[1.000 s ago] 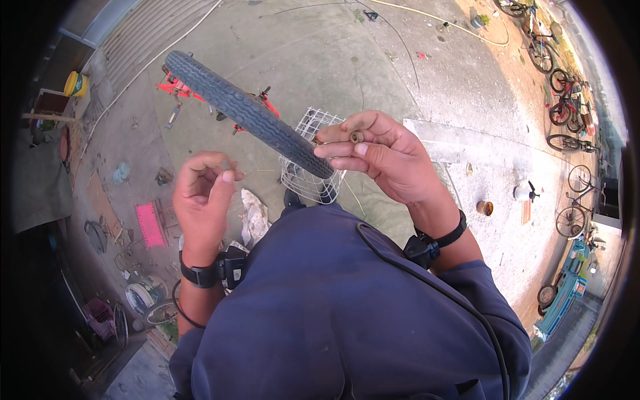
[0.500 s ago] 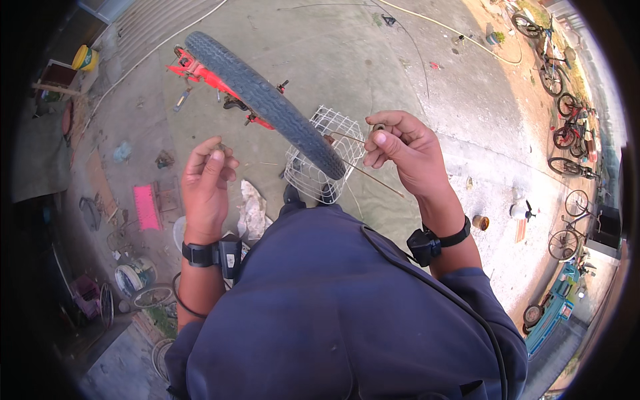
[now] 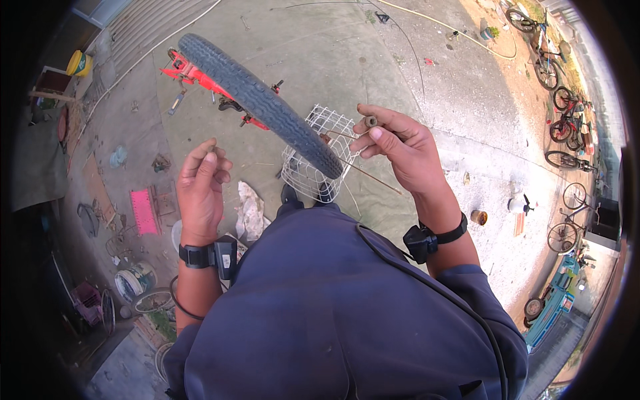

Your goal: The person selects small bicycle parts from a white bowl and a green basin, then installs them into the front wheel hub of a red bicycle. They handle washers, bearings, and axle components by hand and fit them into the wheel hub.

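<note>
In front of me rises a bicycle wheel (image 3: 257, 93) with a knobbly grey-black tyre, next to a red bicycle frame (image 3: 203, 81). My right hand (image 3: 403, 140), right of the tyre's near end, pinches a small hollow cylindrical metal piece (image 3: 371, 121) between thumb and fingers. To the left of the wheel, my left hand (image 3: 202, 175) has thumb and fingertips pressed together; whatever is between them is too small to make out. Both hands are apart from the wheel. Thin rusty rods (image 3: 375, 177) stick out beside the tyre, above a white wire basket (image 3: 319, 121).
A pink perforated panel (image 3: 145, 211), a white bucket (image 3: 135, 280) and a loose wheel rim (image 3: 152, 300) lie on the left. Crumpled white material (image 3: 251, 212) is near my feet. Several bicycles (image 3: 567, 127) and a blue cart (image 3: 553, 300) stand along the right.
My right hand has moved slightly left and turned, so the metal piece shows more plainly. My left hand has barely shifted, still pinched.
</note>
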Action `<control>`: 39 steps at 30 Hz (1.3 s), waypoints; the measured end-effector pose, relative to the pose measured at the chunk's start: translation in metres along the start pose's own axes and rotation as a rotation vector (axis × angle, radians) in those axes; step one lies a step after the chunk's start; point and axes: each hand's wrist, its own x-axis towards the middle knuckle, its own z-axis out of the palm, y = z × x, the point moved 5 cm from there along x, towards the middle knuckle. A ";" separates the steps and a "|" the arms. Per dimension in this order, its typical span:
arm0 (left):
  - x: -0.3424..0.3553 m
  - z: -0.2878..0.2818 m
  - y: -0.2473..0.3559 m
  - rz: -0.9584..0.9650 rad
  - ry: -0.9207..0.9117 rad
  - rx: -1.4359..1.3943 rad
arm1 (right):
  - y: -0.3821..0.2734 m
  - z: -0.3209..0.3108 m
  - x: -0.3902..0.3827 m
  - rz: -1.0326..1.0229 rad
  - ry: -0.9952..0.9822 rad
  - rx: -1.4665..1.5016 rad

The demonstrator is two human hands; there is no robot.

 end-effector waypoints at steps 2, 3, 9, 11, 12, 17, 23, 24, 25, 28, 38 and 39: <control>0.001 -0.002 -0.001 -0.015 0.015 -0.013 | 0.001 0.000 0.002 0.017 0.010 0.028; 0.001 -0.004 -0.002 -0.033 0.030 -0.008 | 0.002 -0.001 0.003 0.026 0.015 0.042; 0.002 -0.007 -0.007 -0.035 0.014 0.004 | 0.011 -0.004 0.007 0.057 0.026 0.071; 0.003 -0.008 -0.008 -0.034 0.005 -0.023 | 0.014 -0.006 0.009 0.070 0.052 0.049; 0.002 -0.007 -0.009 -0.036 -0.011 -0.042 | 0.015 -0.007 0.010 0.074 0.059 0.052; -0.002 -0.008 -0.012 -0.055 -0.017 -0.043 | 0.018 -0.012 0.014 0.142 0.118 -0.006; -0.005 -0.008 -0.011 -0.029 -0.031 -0.056 | 0.023 -0.011 0.021 0.206 0.175 -0.047; -0.005 -0.008 -0.010 -0.014 -0.038 -0.037 | 0.023 -0.010 0.022 0.211 0.172 -0.047; -0.005 -0.007 -0.010 0.001 -0.043 -0.019 | 0.025 -0.009 0.023 0.218 0.169 -0.045; -0.005 -0.007 -0.009 0.016 -0.051 0.024 | 0.028 -0.006 0.025 0.215 0.155 -0.023; -0.006 -0.006 -0.008 0.017 -0.055 0.048 | 0.038 -0.003 0.027 0.214 0.146 0.032; -0.006 -0.005 -0.007 0.017 -0.068 0.044 | 0.038 -0.002 0.026 0.214 0.137 0.029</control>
